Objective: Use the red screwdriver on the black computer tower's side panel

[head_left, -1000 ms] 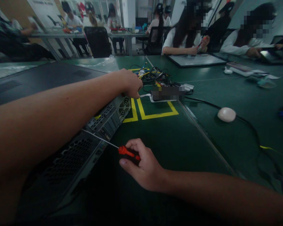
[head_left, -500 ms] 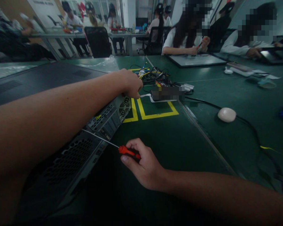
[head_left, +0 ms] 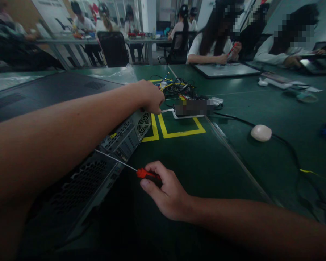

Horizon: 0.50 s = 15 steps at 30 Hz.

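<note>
Screwdriver (head_left: 143,173) has rolled slightly, grasped by the right hand (head_left: 168,194). Left hand (head_left: 153,96) is at the far end of the case (head_left: 70,81), grip hidden. It looks heavy, stiff; hold its edges.

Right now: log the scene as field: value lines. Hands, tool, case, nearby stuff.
Left hand: at the far corner of the computer case; exact contact hidden
Right hand: grips a red-and-black screwdriver
Tool: shaft points at the case; tip not clear
Beyond case: tangled cables
Table, right side: white rounded object
</note>
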Tool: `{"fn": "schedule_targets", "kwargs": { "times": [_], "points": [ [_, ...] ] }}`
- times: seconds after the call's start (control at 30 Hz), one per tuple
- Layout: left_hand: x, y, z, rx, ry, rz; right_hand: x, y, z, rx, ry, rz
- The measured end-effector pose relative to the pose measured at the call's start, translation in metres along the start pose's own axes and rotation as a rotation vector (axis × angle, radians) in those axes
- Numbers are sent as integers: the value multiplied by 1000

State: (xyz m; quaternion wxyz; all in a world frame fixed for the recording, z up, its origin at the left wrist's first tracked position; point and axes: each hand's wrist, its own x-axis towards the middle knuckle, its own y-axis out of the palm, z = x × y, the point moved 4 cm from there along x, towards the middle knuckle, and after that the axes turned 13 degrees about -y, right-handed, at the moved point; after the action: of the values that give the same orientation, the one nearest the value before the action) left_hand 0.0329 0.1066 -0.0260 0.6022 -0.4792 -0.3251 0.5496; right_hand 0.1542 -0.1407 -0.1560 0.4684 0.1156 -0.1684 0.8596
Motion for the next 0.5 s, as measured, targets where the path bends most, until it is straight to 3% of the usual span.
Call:
{"fn": "schedule_targets", "kwargs": {
  "times": [0.5],
  "points": [
    [-1,-1,0,-23,9,-4,-1,0,0,-21,-56,-25]
  ]
}}
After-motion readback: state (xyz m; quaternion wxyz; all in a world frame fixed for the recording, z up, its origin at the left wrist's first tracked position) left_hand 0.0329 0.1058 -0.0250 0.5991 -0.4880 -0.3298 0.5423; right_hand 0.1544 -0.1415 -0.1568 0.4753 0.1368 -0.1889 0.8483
